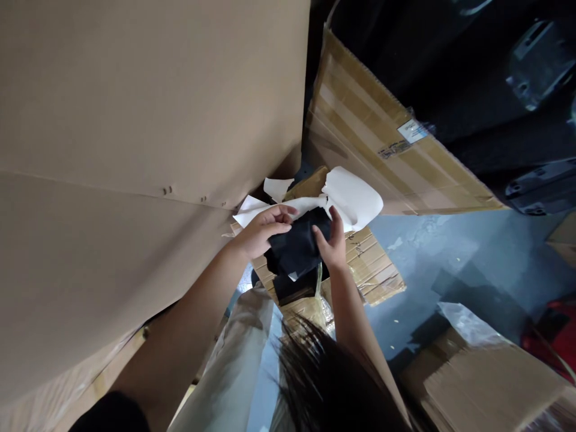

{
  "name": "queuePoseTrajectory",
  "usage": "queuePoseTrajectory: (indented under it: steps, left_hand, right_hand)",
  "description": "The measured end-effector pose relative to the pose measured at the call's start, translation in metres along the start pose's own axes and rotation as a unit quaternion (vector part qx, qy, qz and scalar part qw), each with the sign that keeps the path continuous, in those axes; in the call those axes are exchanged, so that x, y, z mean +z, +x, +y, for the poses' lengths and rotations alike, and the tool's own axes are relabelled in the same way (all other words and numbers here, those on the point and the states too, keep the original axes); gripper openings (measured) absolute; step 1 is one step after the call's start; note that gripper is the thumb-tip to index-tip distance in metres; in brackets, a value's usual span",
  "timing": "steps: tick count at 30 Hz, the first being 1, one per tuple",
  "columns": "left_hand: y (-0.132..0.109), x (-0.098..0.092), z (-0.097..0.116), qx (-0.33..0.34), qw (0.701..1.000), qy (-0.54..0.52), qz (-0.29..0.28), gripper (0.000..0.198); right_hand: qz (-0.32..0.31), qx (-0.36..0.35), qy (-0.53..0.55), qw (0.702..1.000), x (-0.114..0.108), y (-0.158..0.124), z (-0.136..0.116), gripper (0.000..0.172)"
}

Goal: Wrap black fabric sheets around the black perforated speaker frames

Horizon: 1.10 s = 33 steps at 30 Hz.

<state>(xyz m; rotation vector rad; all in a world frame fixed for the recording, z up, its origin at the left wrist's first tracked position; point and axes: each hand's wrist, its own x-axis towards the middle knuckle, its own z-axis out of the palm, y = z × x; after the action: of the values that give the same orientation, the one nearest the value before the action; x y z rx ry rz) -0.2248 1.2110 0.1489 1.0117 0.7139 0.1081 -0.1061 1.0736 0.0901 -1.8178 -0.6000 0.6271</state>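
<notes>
A folded piece of black cloth (299,245) lies between my two hands, above a low cardboard stack. On its left edge, my left hand (265,231) holds it with thumb and fingers curved. My right hand (332,240) grips the other edge, thumb on top and fingers behind. Just beyond the cloth are a curled sheet of white paper (355,195) and a smaller white scrap (278,188). More black material (294,287) shows beneath, with a clear plastic wrap (321,309) near my legs.
Flattened cardboard (380,270) rests on the blue-grey floor (418,252). A tall carton (148,108) walls the left side. An open taped box (373,114) with black items stands at the right. Another carton (490,384) and a red object (551,333) sit at lower right.
</notes>
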Motion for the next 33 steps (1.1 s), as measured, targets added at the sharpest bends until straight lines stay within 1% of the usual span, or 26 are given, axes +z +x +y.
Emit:
queuePoseTrajectory:
  steps: [1, 2, 3, 5, 6, 7, 9, 11, 13, 15, 17, 20, 22, 25, 28, 31, 33]
  left_hand:
    - [-0.003, 0.004, 0.01, -0.012, 0.999, -0.04, -0.018, 0.028]
    - [-0.005, 0.008, 0.02, -0.024, 0.997, -0.072, -0.033, 0.028]
    - [-0.007, 0.012, 0.029, -0.032, 0.994, -0.097, -0.045, 0.028]
    - [-0.011, 0.019, 0.044, -0.039, 0.988, -0.135, -0.063, 0.029]
    - [-0.012, 0.022, 0.051, -0.041, 0.986, -0.15, -0.068, 0.029]
    - [-0.013, 0.025, 0.056, -0.043, 0.984, -0.16, -0.07, 0.029]
    - [-0.015, 0.029, 0.062, -0.05, 0.983, -0.168, -0.056, 0.029]
    - [-0.019, 0.034, 0.062, -0.057, 0.983, -0.174, -0.026, 0.028]
    - [-0.025, 0.039, 0.056, -0.072, 0.978, -0.196, -0.005, 0.029]
    - [-0.033, 0.044, 0.047, -0.101, 0.969, -0.226, 0.007, 0.03]
    - [-0.043, 0.049, 0.039, -0.131, 0.958, -0.253, 0.025, 0.028]
    - [-0.059, 0.053, 0.04, -0.152, 0.949, -0.273, 0.038, 0.027]
    - [-0.069, 0.054, 0.048, -0.158, 0.947, -0.279, 0.022, 0.03]
    - [-0.079, 0.055, 0.065, -0.162, 0.945, -0.282, -0.021, 0.036]
    - [-0.085, 0.058, 0.078, -0.161, 0.944, -0.282, -0.053, 0.041]
    - [-0.086, 0.062, 0.082, -0.151, 0.947, -0.278, -0.056, 0.043]
    - [-0.087, 0.062, 0.082, -0.149, 0.948, -0.275, -0.054, 0.043]
  right_hand:
    - [-0.032, 0.041, 0.101, 0.994, -0.001, 0.001, -0.007, 0.067]
    - [-0.068, 0.086, 0.194, 0.975, -0.002, 0.001, -0.013, 0.067]
    - [-0.106, 0.131, 0.27, 0.948, -0.004, 0.001, -0.019, 0.067]
    - [-0.162, 0.209, 0.354, 0.897, -0.006, -0.004, -0.029, 0.066]
    - [-0.169, 0.244, 0.37, 0.88, -0.006, -0.008, -0.032, 0.066]
    - [-0.163, 0.272, 0.378, 0.87, -0.006, -0.013, -0.034, 0.064]
    - [-0.134, 0.303, 0.387, 0.861, -0.006, -0.023, -0.039, 0.052]
    - [-0.1, 0.303, 0.396, 0.861, -0.008, -0.031, -0.045, 0.038]
    - [-0.051, 0.28, 0.415, 0.864, -0.016, -0.037, -0.054, 0.027]
    - [0.007, 0.253, 0.429, 0.867, -0.027, -0.041, -0.065, 0.019]
    - [0.042, 0.225, 0.423, 0.877, -0.04, -0.044, -0.076, 0.013]
    - [0.046, 0.195, 0.391, 0.898, -0.057, -0.052, -0.09, 0.013]
    - [0.042, 0.184, 0.369, 0.91, -0.066, -0.059, -0.097, 0.016]
    - [0.036, 0.166, 0.333, 0.927, -0.075, -0.069, -0.104, 0.014]
    - [0.032, 0.151, 0.324, 0.933, -0.081, -0.077, -0.108, 0.013]
    - [0.025, 0.148, 0.315, 0.937, -0.086, -0.082, -0.108, 0.015]
    - [0.018, 0.144, 0.306, 0.941, -0.089, -0.083, -0.108, 0.013]
